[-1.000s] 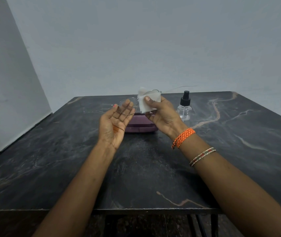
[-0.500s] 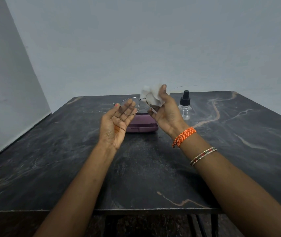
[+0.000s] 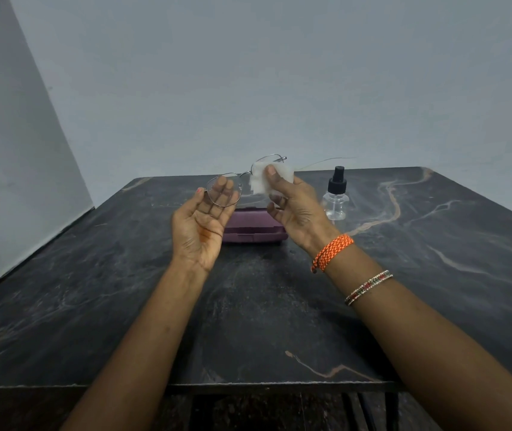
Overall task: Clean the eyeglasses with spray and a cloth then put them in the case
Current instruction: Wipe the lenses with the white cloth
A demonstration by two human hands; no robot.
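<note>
Thin metal-framed eyeglasses are held up above the table. My left hand holds them by the left lens, palm towards me, fingers behind the glass. My right hand pinches a white cloth around the right lens, thumb on the near side. A closed purple glasses case lies flat on the table behind both hands. A small clear spray bottle with a black pump top stands upright to the right of the case.
The dark marble table with pale veins reaches to a grey wall. Its front edge runs across the bottom of the view. A white wall panel stands at the left.
My right thumb and the cloth have shifted over the right lens, the cloth going from bunched to spread flat. The glasses have tilted a little, right side up. My left hand has barely moved.
</note>
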